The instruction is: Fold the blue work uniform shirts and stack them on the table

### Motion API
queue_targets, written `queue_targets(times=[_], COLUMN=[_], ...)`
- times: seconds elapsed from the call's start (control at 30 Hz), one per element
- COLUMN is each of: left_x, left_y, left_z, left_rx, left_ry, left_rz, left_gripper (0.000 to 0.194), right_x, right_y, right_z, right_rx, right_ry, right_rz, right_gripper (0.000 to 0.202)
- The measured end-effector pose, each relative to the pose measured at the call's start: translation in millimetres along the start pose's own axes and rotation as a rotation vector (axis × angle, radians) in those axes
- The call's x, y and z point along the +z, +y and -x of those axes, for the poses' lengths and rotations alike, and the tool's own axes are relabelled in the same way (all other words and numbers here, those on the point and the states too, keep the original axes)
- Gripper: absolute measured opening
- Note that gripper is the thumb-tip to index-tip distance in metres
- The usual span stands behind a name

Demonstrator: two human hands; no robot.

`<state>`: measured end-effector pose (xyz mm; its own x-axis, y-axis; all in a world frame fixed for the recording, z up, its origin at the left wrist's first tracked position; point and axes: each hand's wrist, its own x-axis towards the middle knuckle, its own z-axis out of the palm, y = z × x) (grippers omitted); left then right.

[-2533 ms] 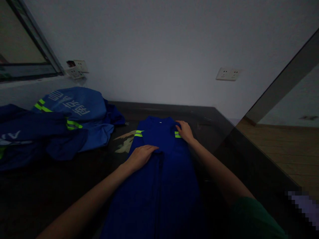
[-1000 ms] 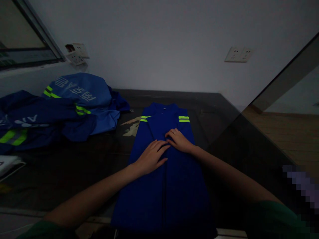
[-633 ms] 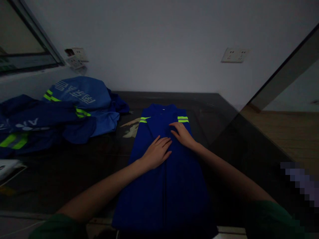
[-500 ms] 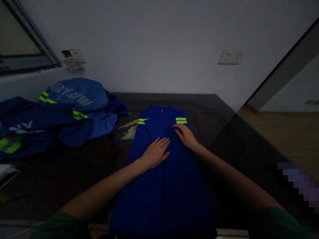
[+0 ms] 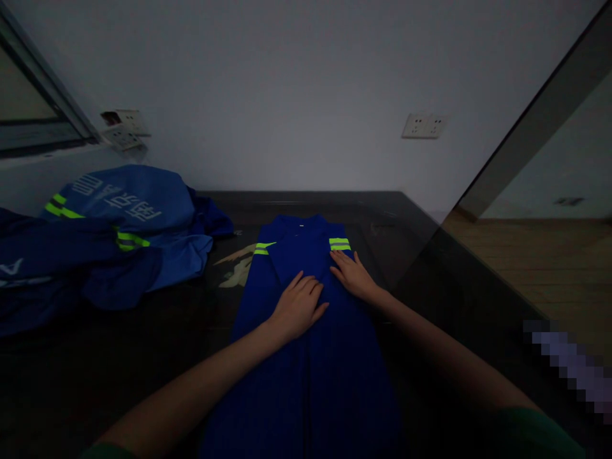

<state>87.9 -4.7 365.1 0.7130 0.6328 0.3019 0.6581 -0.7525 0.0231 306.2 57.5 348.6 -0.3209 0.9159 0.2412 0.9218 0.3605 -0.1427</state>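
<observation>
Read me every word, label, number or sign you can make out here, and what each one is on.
"南京", on the light-blue garment; the characters after it are too distorted to read.
White lettering on the dark-blue garment: cut off by the frame edge, unreadable.
Small label at the collar of the royal-blue garment: too small to read.
Tiny mark on the tabletop: too small.

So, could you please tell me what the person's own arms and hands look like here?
The left hand and right hand are bare, without gloves, and the forearms are uncovered too. Dark green sleeves show at the bottom of the picture, with no markings visible on them. It is too dim to make out any finer detail.
</observation>
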Motion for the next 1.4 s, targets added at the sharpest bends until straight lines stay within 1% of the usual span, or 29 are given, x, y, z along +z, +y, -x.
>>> queue_targets(times=[0.07, 0.1, 0.2, 0.27, 0.47, 0.6, 0.73, 0.8, 0.9, 0.97, 1.07, 1.17, 1.3, 1.4], left_x=[5.8, 10.0, 22.2, 26.4, 24.1, 23.1, 26.8, 28.8, 29.0, 27.2, 23.7, 21.1, 19.0, 18.3], left_y=[1.8, 1.8, -0.1, -1.3, 0.8, 1.4, -0.8, -1.5, -1.0, 0.0, 1.5, 2.2, 2.4, 2.0], left_z=[-4.9, -5.8, -5.2, -4.1, -4.9, -5.6, -4.3, -3.4, -2.9, -3.2, -3.6, -3.3, -2.9, -3.3], left_rx=[0.039, 0.059, 0.057, 0.037, 0.002, -0.018, 0.002, 0.010, 0.005, 0.001, -0.006, -0.020, -0.011, 0.006], left_ry=[0.008, 0.002, -0.043, -0.078, -0.134, -0.159, -0.130, -0.101, -0.062, -0.053, -0.017, 0.046, 0.074, 0.066], left_rz=[0.010, 0.021, 0.049, 0.059, 0.084, 0.096, 0.103, 0.097, 0.088, 0.088, 0.087, 0.084, 0.086, 0.102], left_gripper=[0.051, 0.054, 0.059, 0.061, 0.063, 0.063, 0.063, 0.062, 0.061, 0.061, 0.058, 0.052, 0.048, 0.049], right_x=[-0.6, -0.5, 2.2, 5.5, 12.8, 16.2, 20.8, 19.3, 8.3, -2.5, -14.5, -16.3, -11.7, -8.6], right_y=[1.2, 2.5, 9.5, 16.6, 37.7, 43.6, 46.3, 50.3, 62.4, 73.0, 87.4, 96.6, 104.4, 108.2], right_z=[-16.1, -25.7, -55.4, -71.7, -103.0, -116.5, -119.7, -120.7, -128.5, -138.2, -154.3, -166.1, -175.1, -181.1], right_rx=[0.058, 0.096, 0.226, 0.301, 0.409, 0.447, 0.450, 0.420, 0.354, 0.318, 0.253, 0.186, 0.155, 0.149], right_ry=[0.040, 0.039, -0.032, -0.074, -0.118, -0.115, -0.079, -0.009, 0.127, 0.167, 0.125, 0.054, -0.002, -0.028], right_rz=[0.008, 0.018, 0.059, 0.078, 0.089, 0.080, 0.069, 0.053, 0.021, 0.003, -0.025, -0.035, -0.009, 0.017], right_gripper=[0.056, 0.057, 0.062, 0.064, 0.067, 0.069, 0.069, 0.064, 0.049, 0.043, 0.034, 0.023, 0.024, 0.026])
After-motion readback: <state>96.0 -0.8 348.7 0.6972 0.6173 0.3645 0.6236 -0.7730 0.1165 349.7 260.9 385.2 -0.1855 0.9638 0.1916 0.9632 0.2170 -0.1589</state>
